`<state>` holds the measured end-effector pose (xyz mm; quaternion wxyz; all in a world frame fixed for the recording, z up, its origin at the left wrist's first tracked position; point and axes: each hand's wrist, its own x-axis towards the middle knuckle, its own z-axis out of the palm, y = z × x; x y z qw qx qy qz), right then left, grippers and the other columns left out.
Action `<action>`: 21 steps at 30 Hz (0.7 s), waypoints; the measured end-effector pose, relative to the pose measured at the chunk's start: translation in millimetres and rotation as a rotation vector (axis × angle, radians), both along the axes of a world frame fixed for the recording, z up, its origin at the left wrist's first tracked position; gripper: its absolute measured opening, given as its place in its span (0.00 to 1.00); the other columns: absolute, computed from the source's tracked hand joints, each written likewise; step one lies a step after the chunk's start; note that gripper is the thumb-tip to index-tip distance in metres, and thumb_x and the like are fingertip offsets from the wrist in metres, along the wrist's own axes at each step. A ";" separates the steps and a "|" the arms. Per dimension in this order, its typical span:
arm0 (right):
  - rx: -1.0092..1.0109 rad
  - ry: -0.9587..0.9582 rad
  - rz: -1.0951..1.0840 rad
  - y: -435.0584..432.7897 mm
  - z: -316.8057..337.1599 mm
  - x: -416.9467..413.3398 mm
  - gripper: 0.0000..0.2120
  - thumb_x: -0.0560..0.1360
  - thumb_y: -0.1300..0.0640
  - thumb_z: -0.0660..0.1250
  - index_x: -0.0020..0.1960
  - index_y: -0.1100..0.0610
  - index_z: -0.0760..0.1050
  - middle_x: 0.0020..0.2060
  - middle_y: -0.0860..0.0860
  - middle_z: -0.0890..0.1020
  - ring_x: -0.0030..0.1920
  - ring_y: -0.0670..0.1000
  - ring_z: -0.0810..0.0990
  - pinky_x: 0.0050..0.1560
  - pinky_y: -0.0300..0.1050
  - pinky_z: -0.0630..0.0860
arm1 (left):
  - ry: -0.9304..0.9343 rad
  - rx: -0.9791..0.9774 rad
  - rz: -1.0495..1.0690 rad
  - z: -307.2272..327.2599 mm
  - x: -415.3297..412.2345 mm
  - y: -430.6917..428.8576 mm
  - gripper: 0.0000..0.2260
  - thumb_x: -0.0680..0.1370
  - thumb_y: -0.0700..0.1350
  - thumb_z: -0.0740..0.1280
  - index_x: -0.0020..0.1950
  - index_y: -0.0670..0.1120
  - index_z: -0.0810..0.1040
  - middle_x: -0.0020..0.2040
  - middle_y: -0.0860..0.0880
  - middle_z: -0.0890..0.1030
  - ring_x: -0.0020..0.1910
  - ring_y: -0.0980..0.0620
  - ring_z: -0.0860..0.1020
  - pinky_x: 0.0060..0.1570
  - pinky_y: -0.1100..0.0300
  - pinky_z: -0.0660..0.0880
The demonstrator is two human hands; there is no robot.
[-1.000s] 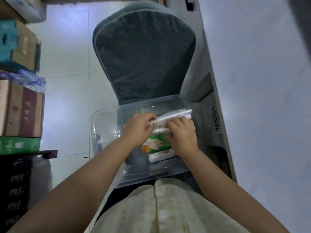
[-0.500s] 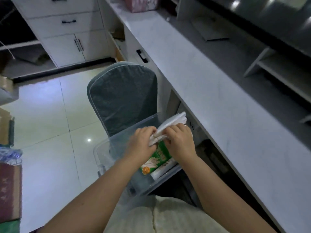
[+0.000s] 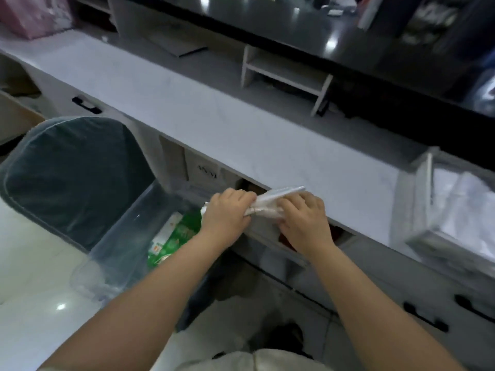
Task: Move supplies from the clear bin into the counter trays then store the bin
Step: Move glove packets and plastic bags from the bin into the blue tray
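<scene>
Your two hands, left hand [image 3: 224,213] and right hand [image 3: 302,221], both pinch one white bundle [image 3: 270,200] above the bin [image 3: 126,223]; one tray [image 3: 417,207] sits on the counter [image 3: 241,129].

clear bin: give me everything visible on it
The clear bin is a transparent plastic tub with rounded corners and a thick rim, open-topped, no lid in view. It sits on a grey-cushioned chair beside the counter, seen at a tilt. Inside lies at least one green packet with white and orange print. The left hand hovers over its counter-side end; the left forearm crosses its near edge, hiding that part. Whether it touches the counter cannot be told.
</scene>
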<state>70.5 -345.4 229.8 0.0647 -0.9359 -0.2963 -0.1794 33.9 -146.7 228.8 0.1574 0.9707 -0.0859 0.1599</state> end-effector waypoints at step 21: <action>0.267 -0.062 -0.676 -503.3 73.0 -77.0 0.11 0.66 0.61 0.75 0.47 0.59 0.80 0.43 0.53 0.83 0.46 0.60 0.77 0.46 0.55 0.75 | -0.064 -0.084 -0.456 75.8 94.3 -472.1 0.13 0.71 0.41 0.67 0.56 0.45 0.76 0.48 0.48 0.81 0.47 0.43 0.73 0.42 0.51 0.71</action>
